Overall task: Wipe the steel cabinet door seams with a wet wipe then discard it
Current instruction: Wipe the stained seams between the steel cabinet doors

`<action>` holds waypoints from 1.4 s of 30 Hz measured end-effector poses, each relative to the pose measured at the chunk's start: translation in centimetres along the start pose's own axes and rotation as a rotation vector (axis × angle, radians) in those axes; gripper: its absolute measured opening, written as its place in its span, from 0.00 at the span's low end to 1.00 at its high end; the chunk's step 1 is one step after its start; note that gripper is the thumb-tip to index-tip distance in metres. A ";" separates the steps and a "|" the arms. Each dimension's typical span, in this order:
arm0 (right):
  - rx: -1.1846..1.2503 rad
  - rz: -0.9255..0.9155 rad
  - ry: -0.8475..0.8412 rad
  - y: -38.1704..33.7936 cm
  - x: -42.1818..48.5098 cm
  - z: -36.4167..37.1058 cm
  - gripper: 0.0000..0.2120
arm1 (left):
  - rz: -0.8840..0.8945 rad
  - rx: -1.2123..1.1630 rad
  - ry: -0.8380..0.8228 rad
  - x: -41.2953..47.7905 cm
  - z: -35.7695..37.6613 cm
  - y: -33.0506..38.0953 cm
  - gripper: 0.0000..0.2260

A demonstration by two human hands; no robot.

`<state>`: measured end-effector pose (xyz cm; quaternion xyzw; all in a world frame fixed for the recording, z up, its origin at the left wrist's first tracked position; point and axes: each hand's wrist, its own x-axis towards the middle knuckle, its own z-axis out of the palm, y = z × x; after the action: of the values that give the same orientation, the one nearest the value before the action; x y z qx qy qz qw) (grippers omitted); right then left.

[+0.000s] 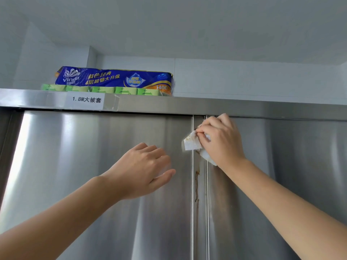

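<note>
A steel cabinet fills the view, with a left door [93,166] and a right door [291,166] meeting at a vertical seam [199,222]. A brown streak of grime runs down that seam below the hands. My right hand [221,139] presses a white wet wipe [191,143], stained brown, against the top of the seam. My left hand [142,166] rests flat on the left door beside the seam, fingers spread, holding nothing.
On the cabinet top sit a blue pack of tissue rolls [114,79] and green packs [101,90] below it. A white paper label [86,100] is taped to the top rail. White walls and ceiling rise behind.
</note>
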<state>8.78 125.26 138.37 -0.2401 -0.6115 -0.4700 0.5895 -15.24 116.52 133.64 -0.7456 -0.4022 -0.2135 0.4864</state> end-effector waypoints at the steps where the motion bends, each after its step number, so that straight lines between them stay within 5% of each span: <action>1: 0.001 -0.012 0.007 0.0 -0.6 -0.1 0.04 | 0.001 -0.003 0.007 -0.2 0.0 0.0 0.26; 13: 0.068 -0.117 -0.126 -1.9 -8.8 -2.2 0.06 | -0.003 -0.012 0.027 -1.3 -0.2 0.3 0.26; 27: 0.055 0.088 -0.194 -1.9 -2.8 -1.3 0.06 | -0.029 -0.035 0.016 -1.0 0.9 0.5 0.26; 35: 0.050 -0.036 -0.246 -1.9 -6.6 -1.9 0.09 | 0.016 -0.038 0.028 -0.9 1.3 1.6 0.25; 42: 0.052 0.054 -0.227 -2.4 -5.3 -2.0 0.08 | 0.030 -0.046 0.064 -1.2 1.6 2.8 0.23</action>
<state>8.73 123.86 132.34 -0.2928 -0.6796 -0.4077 0.5350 -13.77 116.88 130.53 -0.7555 -0.3703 -0.2391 0.4848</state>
